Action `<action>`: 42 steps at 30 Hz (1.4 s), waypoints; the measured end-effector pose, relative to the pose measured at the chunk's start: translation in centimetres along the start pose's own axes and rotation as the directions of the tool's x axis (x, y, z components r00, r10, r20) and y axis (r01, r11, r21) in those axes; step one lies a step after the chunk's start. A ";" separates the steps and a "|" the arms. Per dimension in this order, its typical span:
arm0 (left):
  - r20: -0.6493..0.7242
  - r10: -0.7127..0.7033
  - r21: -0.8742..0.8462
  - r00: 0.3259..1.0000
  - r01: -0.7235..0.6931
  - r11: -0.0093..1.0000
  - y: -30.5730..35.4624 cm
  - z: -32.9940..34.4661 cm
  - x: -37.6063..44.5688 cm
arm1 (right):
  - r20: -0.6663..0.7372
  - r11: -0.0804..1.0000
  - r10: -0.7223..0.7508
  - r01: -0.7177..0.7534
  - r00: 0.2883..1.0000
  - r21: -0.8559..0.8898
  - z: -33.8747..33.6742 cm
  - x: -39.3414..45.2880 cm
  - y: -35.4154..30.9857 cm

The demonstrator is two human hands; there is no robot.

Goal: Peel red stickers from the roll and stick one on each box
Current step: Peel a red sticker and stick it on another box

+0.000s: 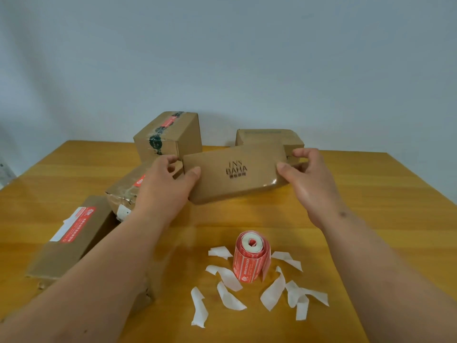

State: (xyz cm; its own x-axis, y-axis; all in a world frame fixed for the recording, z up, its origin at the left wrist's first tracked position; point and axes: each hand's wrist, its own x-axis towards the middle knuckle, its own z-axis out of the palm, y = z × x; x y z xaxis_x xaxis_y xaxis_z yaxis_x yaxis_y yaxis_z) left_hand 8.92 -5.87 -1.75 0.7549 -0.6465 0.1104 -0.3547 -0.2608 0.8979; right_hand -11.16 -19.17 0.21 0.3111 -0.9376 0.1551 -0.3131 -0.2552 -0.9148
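Hands | left grip (165,180) and right grip (303,174) clasp flat box (232,174) ends, arms outstretched

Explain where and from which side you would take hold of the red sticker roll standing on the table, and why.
Grip the sticker roll around its curved red wall, coming from above with thumb and fingers on opposite sides. It stands upright on end with its white core facing up, so the sides are free. A loose tail hangs at its right edge, so a left-and-front grasp probably leaves that free for peeling.
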 end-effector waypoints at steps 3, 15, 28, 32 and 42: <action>-0.059 -0.030 0.123 0.998 0.037 0.992 0.5 -0.3 0.6 | 0.042 0.997 0.032 -0.035 0.999 0.069 0.4 0.0 0.0; 0.153 0.033 0.502 0.988 -0.107 0.858 -0.8 1.1 0.4 | 0.172 0.886 0.072 0.017 0.982 -0.464 3.7 0.7 3.0; 0.568 0.248 0.381 0.785 -0.517 0.767 2.4 3.3 -7.5 | 0.200 0.925 -0.156 0.214 0.967 -0.314 0.9 -2.7 1.3; 0.569 0.228 0.523 0.790 -0.562 0.641 1.8 4.5 -8.9 | 0.296 0.912 -0.147 0.245 0.944 -0.328 0.3 -4.6 1.3; 0.547 0.149 0.383 0.824 -0.404 0.830 0.3 3.2 -8.8 | 0.589 0.874 -0.038 0.312 0.807 -0.371 -1.2 -7.9 1.6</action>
State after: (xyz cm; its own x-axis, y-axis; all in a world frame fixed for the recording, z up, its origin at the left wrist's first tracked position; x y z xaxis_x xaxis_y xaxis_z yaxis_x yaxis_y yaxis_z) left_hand 0.41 -2.61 -3.84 0.2676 -0.9635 -0.0085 -0.8112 -0.2300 0.5376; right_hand -15.17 -12.49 -1.99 0.7917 -0.6080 -0.0600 -0.5100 -0.6035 -0.6129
